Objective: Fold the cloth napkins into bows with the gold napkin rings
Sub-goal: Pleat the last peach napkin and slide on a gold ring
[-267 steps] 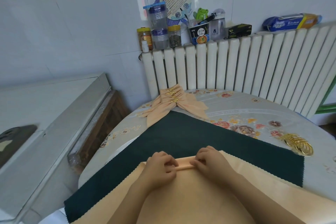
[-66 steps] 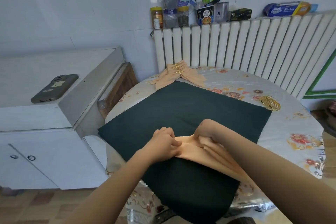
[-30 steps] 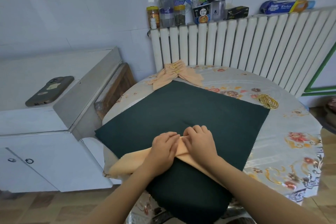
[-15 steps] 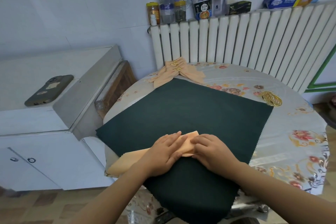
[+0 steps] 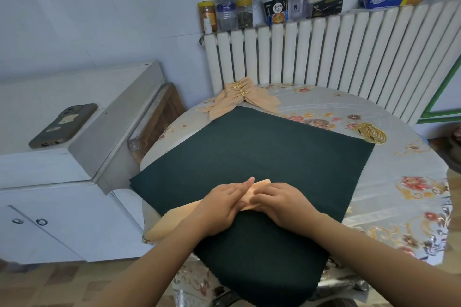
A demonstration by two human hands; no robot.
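A: Napkin [image 5: 259, 188]?
B: Pleated strip on green cloth [image 5: 249, 147], near table edge.
A: Hands?
B: Left hand [image 5: 224, 203], right hand [image 5: 279, 200]: flat, pressing it.
A: Rings [image 5: 371, 133]?
B: Far right.

Pleated peach cloth napkin [image 5: 174, 217] lying near, trailing left; finished peach bows [image 5: 243, 98] stacked far; loose gold napkin rings [image 5: 372, 132] far right.
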